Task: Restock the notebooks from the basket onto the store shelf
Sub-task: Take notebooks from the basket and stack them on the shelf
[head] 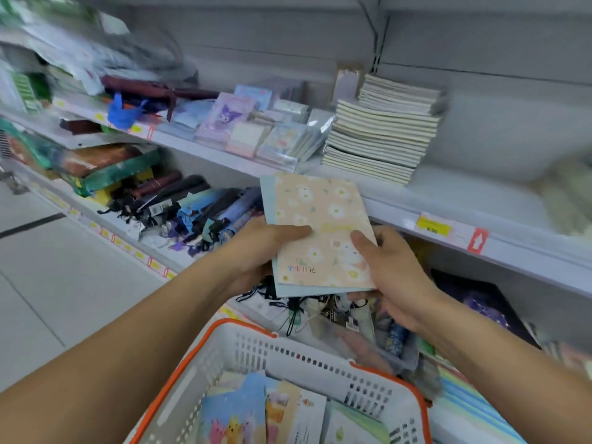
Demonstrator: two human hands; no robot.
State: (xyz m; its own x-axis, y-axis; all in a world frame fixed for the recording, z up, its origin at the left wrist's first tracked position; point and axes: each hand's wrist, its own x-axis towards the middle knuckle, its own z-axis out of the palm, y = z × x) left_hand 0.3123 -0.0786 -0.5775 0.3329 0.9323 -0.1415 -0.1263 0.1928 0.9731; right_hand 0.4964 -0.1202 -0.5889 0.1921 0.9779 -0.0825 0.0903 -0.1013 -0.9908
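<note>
Head view. I see both hands raised in front of the shelf (400, 205), grasping one notebook (320, 232) between them. Cover: peach with white flowers, pale blue spine strip along its left edge, some small print near the lower left corner (too small to read).

Left hand (259, 251): thumb lies across the cover near the left edge, fingers curled under. Right hand (394, 267): thumb pressed on the cover near its right edge, fingers wrapped beneath. A second pale blue edge shows just under the notebook, so it may be more than one; I cannot tell.

The notebook is in the air, tilted slightly, above the basket (320, 360) and below the shelf edge. It touches neither.

Basket: white with an orange rim, at bottom centre. Inside lie more notebooks (237, 418) with colourful covers, one blue with cartoon animals.

On the shelf, up and right of the held notebook, stands a stack (381, 136) of cream-edged books, stepped back toward the top. Left of the stack lie wrapped pastel packs (243, 129). A yellow price tag (432, 226) sits on the shelf rail to the right.

The lower shelf carries folded umbrellas (192, 206). The far left is blurred.
</note>
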